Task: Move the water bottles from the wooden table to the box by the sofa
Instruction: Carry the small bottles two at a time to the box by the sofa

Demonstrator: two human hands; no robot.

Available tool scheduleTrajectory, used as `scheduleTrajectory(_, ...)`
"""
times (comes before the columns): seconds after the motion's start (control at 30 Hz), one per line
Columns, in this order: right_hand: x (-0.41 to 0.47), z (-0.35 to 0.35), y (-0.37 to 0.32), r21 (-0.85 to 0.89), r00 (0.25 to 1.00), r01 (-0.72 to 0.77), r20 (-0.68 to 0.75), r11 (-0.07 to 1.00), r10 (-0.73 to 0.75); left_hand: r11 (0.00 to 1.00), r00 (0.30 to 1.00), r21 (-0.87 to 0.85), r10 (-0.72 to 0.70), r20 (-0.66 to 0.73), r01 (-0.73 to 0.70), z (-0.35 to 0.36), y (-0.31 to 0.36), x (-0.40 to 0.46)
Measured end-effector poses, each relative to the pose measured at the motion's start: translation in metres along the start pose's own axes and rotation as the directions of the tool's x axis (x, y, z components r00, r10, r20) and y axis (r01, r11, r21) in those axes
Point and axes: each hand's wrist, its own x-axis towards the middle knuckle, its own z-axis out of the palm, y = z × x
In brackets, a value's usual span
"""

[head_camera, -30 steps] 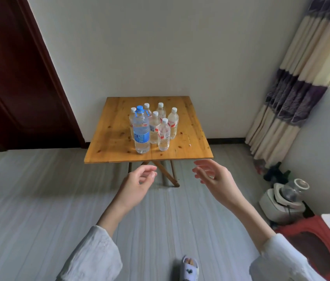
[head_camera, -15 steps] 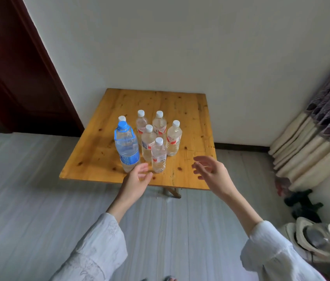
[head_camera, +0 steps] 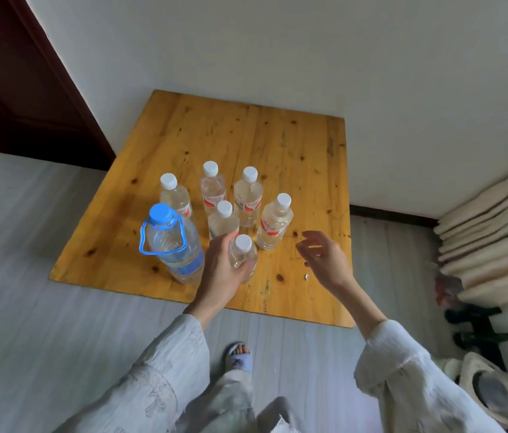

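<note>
Several small clear water bottles with white caps stand in a cluster on the wooden table (head_camera: 293,157). A big bottle with a blue cap and handle (head_camera: 173,243) stands at the cluster's left front. My left hand (head_camera: 219,270) is wrapped around the nearest small bottle (head_camera: 244,253), which stands on the table. To its right, my right hand (head_camera: 324,260) hovers with fingers apart, holding nothing, close to another small bottle (head_camera: 274,221). The box and sofa are out of view.
A dark wooden door (head_camera: 12,82) stands left of the table, and a white wall lies behind it. Curtain folds (head_camera: 493,242) hang at the right, with dark objects and an appliance (head_camera: 496,389) on the floor below. My slippered foot (head_camera: 238,357) is on the grey floor.
I have come right up to the table. My left hand has reached forward and closed around the nearest small bottle. My right hand has moved over the table's front right part.
</note>
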Motion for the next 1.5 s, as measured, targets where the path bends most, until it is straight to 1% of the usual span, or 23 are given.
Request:
scheduleTrajectory(0.13, 0.039, 0.006, -0.006, -0.082, 1.000, 0.002, -0.015, 0.997, -0.003, 1.000, 1.000, 0.020, -0.005, 0.030, 0.004, 0.007, -0.005, 0.018)
scheduleTrajectory(0.2, 0.058, 0.009, -0.011, -0.156, 0.998, 0.041, -0.031, 0.987, -0.047, 0.999, 0.999, 0.033, -0.022, 0.033, 0.021, 0.008, -0.010, 0.024)
scheduleTrajectory(0.27, 0.077, 0.015, -0.018, -0.237, 0.994, 0.104, -0.014, 0.966, -0.110, 0.997, 0.999, 0.074, -0.029, 0.033, 0.027, 0.008, -0.016, 0.029)
scheduleTrajectory(0.4, 0.104, 0.025, -0.025, -0.370, 0.981, 0.195, 0.093, 0.908, -0.172, 0.987, 0.998, 0.160, -0.019, 0.064, 0.009, 0.007, -0.020, 0.034)
scheduleTrajectory(0.57, 0.114, 0.026, -0.023, -0.461, 0.959, 0.279, 0.180, 0.843, -0.218, 0.977, 0.995, 0.209, -0.054, 0.081, 0.036, 0.003, -0.015, 0.037)
scheduleTrajectory(0.73, 0.121, 0.018, -0.026, -0.479, 0.926, 0.355, 0.300, 0.803, -0.231, 0.963, 0.996, 0.257, -0.081, -0.025, 0.085, 0.007, -0.001, 0.028)
scheduleTrajectory(0.8, 0.119, 0.014, -0.026, -0.467, 0.890, 0.424, 0.372, 0.776, -0.263, 0.954, 0.991, 0.269, -0.118, -0.062, 0.130, 0.010, 0.003, 0.020)
scheduleTrajectory(0.9, 0.107, 0.010, -0.024, -0.438, 0.802, 0.556, 0.507, 0.706, -0.317, 0.941, 0.970, 0.261, -0.174, -0.171, 0.215, 0.015, 0.007, -0.002)
scheduleTrajectory(1.03, 0.085, 0.002, -0.036, -0.363, 0.692, 0.671, 0.621, 0.647, -0.368, 0.933, 0.903, 0.165, -0.249, -0.350, 0.321, 0.009, 0.020, -0.042)
scheduleTrajectory(1.17, 0.043, 0.008, -0.059, -0.280, 0.533, 0.794, 0.747, 0.540, -0.397, 0.918, 0.825, 0.075, -0.312, -0.470, 0.390, -0.004, 0.034, -0.097)
scheduleTrajectory(1.23, 0.015, 0.019, -0.067, -0.224, 0.443, 0.848, 0.797, 0.480, -0.411, 0.901, 0.761, 0.022, -0.353, -0.545, 0.433, -0.009, 0.038, -0.130)
scheduleTrajectory(1.3, -0.016, 0.033, -0.073, -0.164, 0.343, 0.895, 0.846, 0.414, -0.407, 0.882, 0.681, -0.057, -0.400, -0.613, 0.467, -0.015, 0.041, -0.167)
scheduleTrajectory(1.4, -0.069, 0.059, -0.079, -0.045, 0.166, 0.952, 0.907, 0.303, -0.386, 0.853, 0.565, -0.157, -0.455, -0.688, 0.497, -0.022, 0.042, -0.229)
scheduleTrajectory(1.5, -0.131, 0.089, -0.082, 0.086, -0.010, 0.978, 0.930, 0.192, -0.366, 0.826, 0.421, -0.254, -0.491, -0.763, 0.503, -0.024, 0.041, -0.301)
